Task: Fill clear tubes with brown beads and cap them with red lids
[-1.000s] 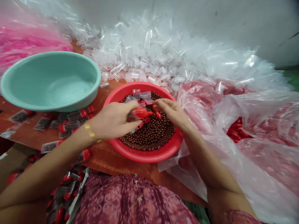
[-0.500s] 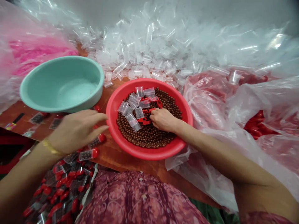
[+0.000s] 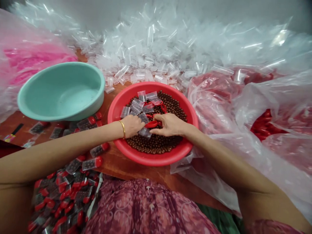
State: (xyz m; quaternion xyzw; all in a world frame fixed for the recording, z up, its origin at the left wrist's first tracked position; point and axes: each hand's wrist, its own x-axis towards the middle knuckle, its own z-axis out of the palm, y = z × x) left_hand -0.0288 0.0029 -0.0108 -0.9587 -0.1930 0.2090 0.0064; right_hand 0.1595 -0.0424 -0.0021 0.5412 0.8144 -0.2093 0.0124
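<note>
A red basin (image 3: 117, 143) holds small brown balls (image 3: 156, 146), with several clear plastic cases (image 3: 137, 104) and red caps (image 3: 163, 107) lying on top. My left hand (image 3: 133, 126), with a gold bangle on its wrist, reaches in over the basin's left rim. Its fingers are closed on a clear plastic case (image 3: 145, 132), partly hidden by them. Coming from the other side, my right hand (image 3: 172, 124) pinches a red cap (image 3: 151, 124) between thumb and fingers, right beside the case.
A teal basin (image 3: 60, 87) stands at the left. Filled cases with red caps (image 3: 91, 163) lie on the table and in a heap (image 3: 63, 195) below its edge. Clear cases (image 3: 156, 61) pile up at the back. Plastic bags with red parts (image 3: 265, 126) cover the right side.
My left hand has moved right from beside the basin to inside it and closed at a case. My right hand has lifted a red cap slightly toward it.
</note>
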